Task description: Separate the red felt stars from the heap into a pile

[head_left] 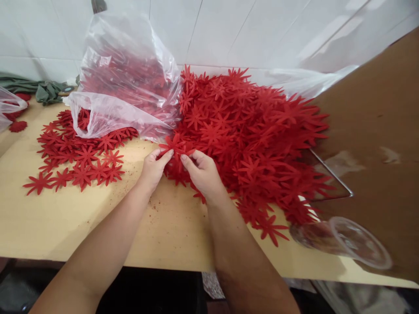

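red felt flower (176,145) | flat, star-shaped | pinched btwn both hands | at pile edge

One camera sits on the person's head, looking forward and down over the pale wooden tabletop (98,218) toward the white tiled wall (262,30) behind. It hangs close, forearms entering from the bottom edge.

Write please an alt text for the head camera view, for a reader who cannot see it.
Two bare hands, left hand and right hand, pinch one red flower cutout at the edge of a big red pile on a wooden table. A clear plastic bag of cutouts lies behind.
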Available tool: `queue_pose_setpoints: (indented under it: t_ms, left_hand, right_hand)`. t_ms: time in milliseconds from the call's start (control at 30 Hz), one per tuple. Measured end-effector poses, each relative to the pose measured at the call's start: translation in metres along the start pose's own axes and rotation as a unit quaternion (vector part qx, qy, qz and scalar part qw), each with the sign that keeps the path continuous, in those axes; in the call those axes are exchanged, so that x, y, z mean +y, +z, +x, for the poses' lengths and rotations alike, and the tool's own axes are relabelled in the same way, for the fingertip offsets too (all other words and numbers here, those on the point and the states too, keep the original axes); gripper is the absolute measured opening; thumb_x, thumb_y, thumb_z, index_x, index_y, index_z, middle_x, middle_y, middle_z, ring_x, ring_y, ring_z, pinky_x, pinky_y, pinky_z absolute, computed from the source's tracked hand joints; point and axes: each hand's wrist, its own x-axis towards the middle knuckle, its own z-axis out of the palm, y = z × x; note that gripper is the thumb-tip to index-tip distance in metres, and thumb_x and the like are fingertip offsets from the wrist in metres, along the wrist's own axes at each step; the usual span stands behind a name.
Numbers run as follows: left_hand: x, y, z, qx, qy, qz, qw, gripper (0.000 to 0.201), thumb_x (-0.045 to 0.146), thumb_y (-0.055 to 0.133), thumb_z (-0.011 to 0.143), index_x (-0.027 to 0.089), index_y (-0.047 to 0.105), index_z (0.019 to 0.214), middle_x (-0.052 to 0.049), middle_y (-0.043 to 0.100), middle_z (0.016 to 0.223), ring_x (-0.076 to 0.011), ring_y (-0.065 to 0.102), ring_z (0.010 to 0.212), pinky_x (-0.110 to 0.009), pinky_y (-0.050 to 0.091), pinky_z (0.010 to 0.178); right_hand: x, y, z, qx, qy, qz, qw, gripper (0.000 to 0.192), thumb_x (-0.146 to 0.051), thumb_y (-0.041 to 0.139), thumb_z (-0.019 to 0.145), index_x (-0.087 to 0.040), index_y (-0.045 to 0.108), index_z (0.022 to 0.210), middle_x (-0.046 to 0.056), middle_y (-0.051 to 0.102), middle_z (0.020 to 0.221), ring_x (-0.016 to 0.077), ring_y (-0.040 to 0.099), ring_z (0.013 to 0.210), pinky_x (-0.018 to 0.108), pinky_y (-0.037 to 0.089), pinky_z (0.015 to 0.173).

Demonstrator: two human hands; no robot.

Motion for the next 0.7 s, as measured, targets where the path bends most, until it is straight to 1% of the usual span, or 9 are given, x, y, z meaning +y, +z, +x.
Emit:
queue_pose_setpoints:
  t_ms: [133, 200, 233, 300, 367, 433, 533, 600, 700]
  left_hand:
    - [0.001, -0.001, 0.002, 0.057, 0.012, 0.006, 0.998, 0.016, 0.027, 0.065, 0.062, 0.015, 0.060, 0.071, 0.003, 0.060, 0.061, -0.0058, 0.049, 0.054, -0.022, 0.041, 0.062]
    - [0.000, -0.002, 0.003, 0.063, 0.012, 0.016, 0.998, 0.016, 0.027, 0.065, 0.062, 0.015, 0.060, 0.071, 0.003, 0.059, 0.061, -0.0055, 0.048, 0.052, -0.022, 0.040, 0.059]
    - [-0.001, -0.002, 0.003, 0.055, 0.012, 0.025, 0.998, 0.017, 0.028, 0.065, 0.062, 0.015, 0.060, 0.071, 0.003, 0.059, 0.061, -0.0055, 0.048, 0.052, -0.021, 0.040, 0.058]
    - [-0.003, -0.001, 0.002, 0.028, 0.012, 0.051, 0.998, 0.018, 0.028, 0.065, 0.062, 0.014, 0.060, 0.072, 0.002, 0.060, 0.063, -0.0056, 0.048, 0.052, -0.021, 0.040, 0.058]
    - [-0.006, 0.000, 0.002, -0.001, 0.013, 0.072, 0.997, 0.018, 0.028, 0.065, 0.062, 0.014, 0.061, 0.072, 0.001, 0.061, 0.064, -0.0064, 0.049, 0.055, -0.022, 0.041, 0.060]
    - [-0.007, 0.001, 0.001, -0.021, 0.013, 0.082, 0.996, 0.018, 0.028, 0.065, 0.062, 0.014, 0.061, 0.072, 0.000, 0.062, 0.066, -0.0076, 0.051, 0.058, -0.024, 0.042, 0.063]
    - [-0.008, 0.001, 0.001, -0.036, 0.009, 0.097, 0.995, 0.017, 0.029, 0.063, 0.064, 0.014, 0.060, 0.072, 0.000, 0.061, 0.067, -0.0082, 0.051, 0.060, -0.025, 0.042, 0.064]
    - [-0.007, 0.002, 0.000, -0.044, 0.017, 0.122, 0.991, 0.017, 0.030, 0.061, 0.066, 0.015, 0.059, 0.073, 0.000, 0.059, 0.067, -0.0083, 0.050, 0.060, -0.024, 0.040, 0.063]
    - [-0.007, 0.002, -0.002, -0.067, 0.037, 0.169, 0.983, 0.021, 0.035, 0.057, 0.070, 0.015, 0.056, 0.067, 0.002, 0.054, 0.063, -0.0079, 0.046, 0.060, -0.023, 0.038, 0.062]
  right_hand:
    - [0.003, -0.008, 0.002, 0.112, -0.003, -0.076, 0.991, 0.029, -0.036, 0.047, 0.077, -0.019, 0.039, 0.055, -0.006, 0.032, 0.051, 0.0072, 0.031, 0.049, 0.023, 0.031, 0.050]
    - [0.007, -0.012, 0.004, 0.147, -0.014, -0.104, 0.984, 0.026, -0.034, 0.046, 0.078, -0.020, 0.040, 0.057, -0.005, 0.034, 0.053, 0.0082, 0.034, 0.051, 0.024, 0.034, 0.051]
    - [0.010, -0.014, 0.005, 0.168, -0.027, -0.120, 0.978, 0.021, -0.033, 0.047, 0.076, -0.019, 0.043, 0.061, -0.003, 0.040, 0.058, 0.0093, 0.038, 0.054, 0.025, 0.036, 0.053]
    - [0.013, -0.015, 0.007, 0.216, -0.065, -0.161, 0.961, 0.014, -0.029, 0.056, 0.069, -0.018, 0.050, 0.075, 0.004, 0.050, 0.078, 0.0132, 0.047, 0.069, 0.028, 0.043, 0.062]
    - [0.013, -0.014, 0.007, 0.254, -0.099, -0.188, 0.943, 0.031, -0.026, 0.061, 0.063, -0.016, 0.052, 0.091, 0.011, 0.050, 0.099, 0.0173, 0.050, 0.084, 0.033, 0.045, 0.071]
    - [0.010, -0.011, 0.005, 0.244, -0.107, -0.175, 0.948, 0.034, -0.029, 0.059, 0.067, -0.015, 0.053, 0.097, 0.012, 0.051, 0.103, 0.0185, 0.051, 0.089, 0.036, 0.046, 0.077]
    - [0.003, -0.002, 0.000, 0.132, -0.064, -0.079, 0.986, 0.025, -0.035, 0.052, 0.074, -0.016, 0.056, 0.091, 0.008, 0.060, 0.089, 0.0161, 0.056, 0.079, 0.035, 0.047, 0.075]
    - [0.000, 0.003, -0.001, 0.064, -0.032, -0.022, 0.997, 0.020, -0.035, 0.055, 0.072, -0.017, 0.058, 0.083, 0.005, 0.063, 0.080, 0.0145, 0.058, 0.072, 0.033, 0.048, 0.072]
    - [0.002, 0.005, 0.000, 0.058, -0.027, 0.002, 0.998, 0.013, -0.031, 0.059, 0.069, -0.018, 0.058, 0.073, 0.002, 0.063, 0.073, 0.0132, 0.058, 0.069, 0.030, 0.048, 0.070]
